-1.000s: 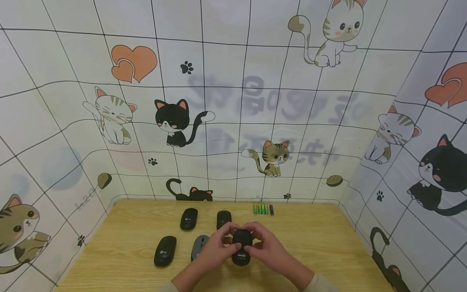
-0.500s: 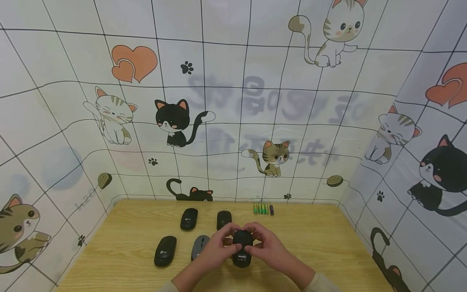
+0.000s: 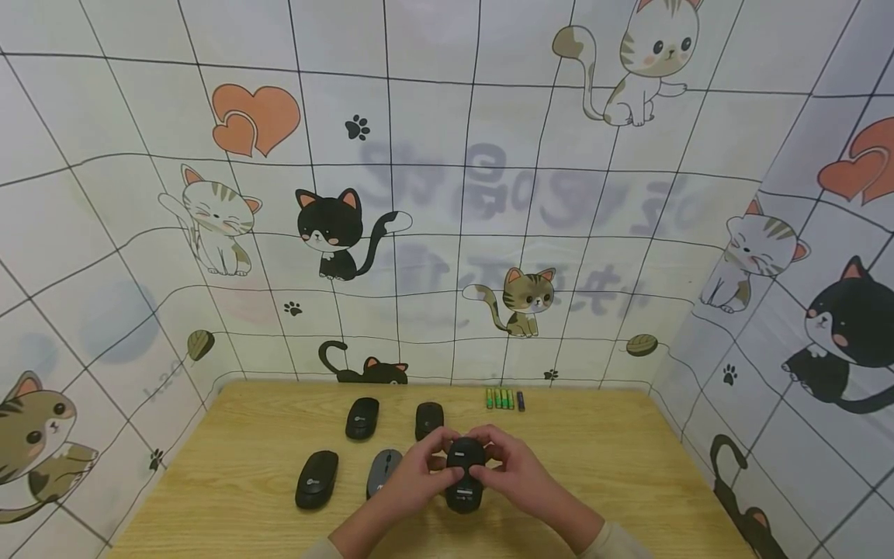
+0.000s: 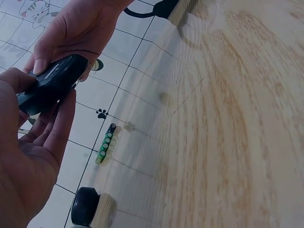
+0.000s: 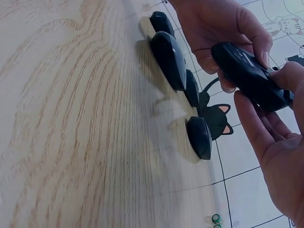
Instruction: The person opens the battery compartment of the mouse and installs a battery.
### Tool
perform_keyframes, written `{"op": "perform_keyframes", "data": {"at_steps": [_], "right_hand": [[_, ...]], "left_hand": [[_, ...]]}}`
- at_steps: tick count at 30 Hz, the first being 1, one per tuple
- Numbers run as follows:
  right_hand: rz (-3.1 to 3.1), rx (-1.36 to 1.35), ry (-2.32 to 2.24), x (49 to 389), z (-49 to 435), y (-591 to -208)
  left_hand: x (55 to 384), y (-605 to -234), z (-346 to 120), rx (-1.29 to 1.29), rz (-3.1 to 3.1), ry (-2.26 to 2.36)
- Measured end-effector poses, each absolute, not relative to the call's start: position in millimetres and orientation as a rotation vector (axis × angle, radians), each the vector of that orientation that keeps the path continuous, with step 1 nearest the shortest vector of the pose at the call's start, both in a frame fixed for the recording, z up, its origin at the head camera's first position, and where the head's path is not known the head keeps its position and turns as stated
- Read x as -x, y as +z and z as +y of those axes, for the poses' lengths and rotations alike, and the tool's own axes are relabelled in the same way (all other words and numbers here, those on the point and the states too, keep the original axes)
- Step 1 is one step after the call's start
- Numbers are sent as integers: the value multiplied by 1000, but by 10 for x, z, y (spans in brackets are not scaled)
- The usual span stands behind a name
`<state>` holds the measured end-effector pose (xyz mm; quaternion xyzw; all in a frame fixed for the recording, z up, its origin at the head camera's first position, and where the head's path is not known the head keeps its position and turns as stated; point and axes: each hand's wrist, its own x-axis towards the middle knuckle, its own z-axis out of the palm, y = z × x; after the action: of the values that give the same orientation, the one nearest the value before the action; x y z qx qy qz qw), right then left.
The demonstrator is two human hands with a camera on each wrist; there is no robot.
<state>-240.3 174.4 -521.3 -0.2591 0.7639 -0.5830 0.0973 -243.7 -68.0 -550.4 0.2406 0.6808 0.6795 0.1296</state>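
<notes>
Both hands hold one black computer mouse (image 3: 464,497) above the wooden table, its underside with small white print facing up toward the head camera. My left hand (image 3: 423,475) grips its left side, thumb on the underside and fingers curled round the edge. On the opposite side my right hand (image 3: 513,473) grips it the same way, its thumb close to the left one. In the left wrist view the mouse (image 4: 54,83) is tilted between the two hands. The right wrist view shows the mouse (image 5: 249,76) well off the table, with fingers beneath it.
A grey mouse (image 3: 382,470) lies partly behind the left hand. Three black mice rest nearby: one at front left (image 3: 317,480), one at back left (image 3: 362,418), one behind the hands (image 3: 429,420). Several green batteries (image 3: 499,399) and a dark battery (image 3: 520,401) stand near the back wall.
The mouse has tilted slightly in the hands, so more of its printed underside shows now. Both hands keep nearly the same place and hold.
</notes>
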Motion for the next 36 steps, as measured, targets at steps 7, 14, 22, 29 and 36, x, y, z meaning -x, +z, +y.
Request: {"op": "perform_keyframes", "data": {"at_steps": [7,14,22,29,36], "right_hand": [[2381,799,-1710,2430,1740,-5239],[2566,854,-1710,2445,1740,-5272],[2589,806,-1776,2441,1752,-5269],[2490,725,-1925,2454,1755,-5256],[2452,665,-1999,2507,1819,-5270]], "left_hand": [[2425,-5476,-677,-680,1983,1970],[2404,-5444,-678,-675,1982,1954],[2412,-5478,-663,-638,1994,1930],[2419,-5501,-650,-627,2000,1905],[2420,-5523,-642,-594,1986,1907]]}}
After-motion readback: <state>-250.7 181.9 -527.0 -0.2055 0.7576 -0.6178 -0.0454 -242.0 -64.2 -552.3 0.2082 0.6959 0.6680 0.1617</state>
